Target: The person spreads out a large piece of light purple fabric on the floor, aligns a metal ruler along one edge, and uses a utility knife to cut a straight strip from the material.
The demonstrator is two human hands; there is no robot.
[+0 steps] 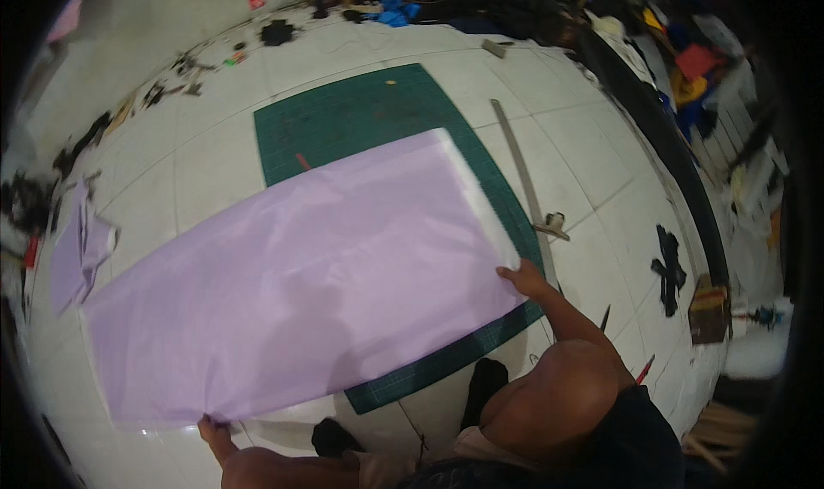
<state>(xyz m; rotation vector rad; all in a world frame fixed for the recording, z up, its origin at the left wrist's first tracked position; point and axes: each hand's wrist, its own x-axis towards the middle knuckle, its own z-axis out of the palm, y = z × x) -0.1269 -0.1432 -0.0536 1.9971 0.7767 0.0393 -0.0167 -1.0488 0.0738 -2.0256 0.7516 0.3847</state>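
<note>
Across the middle of the frame, a large sheet of lilac fabric (300, 274) lies spread flat, running from the lower left up toward the centre right. Its upper right part covers a green cutting mat (360, 111) laid on the white tiled floor (189, 172); its lower left part rests on the bare tiles.

The right hand (524, 279) sits at the fabric's right edge, right of centre, fingers bent down onto the cloth and pinching its border. The left hand (215, 429) is at the bottom left, at the sheet's near corner; its fingers close on the edge, though whether they grip it or only press it flat cannot be told.

Just right of the mat, a long metal ruler (519, 167) lies along its side, with a small tool (554, 225) beside its lower end. At the far left lies a smaller folded piece of lilac cloth (77, 249). A black scrap (668, 270) lies on the tiles at the right. Along the upper left, small dark scraps (172, 81) are scattered, and coloured materials (695, 69) are heaped in the upper right corner.
</note>
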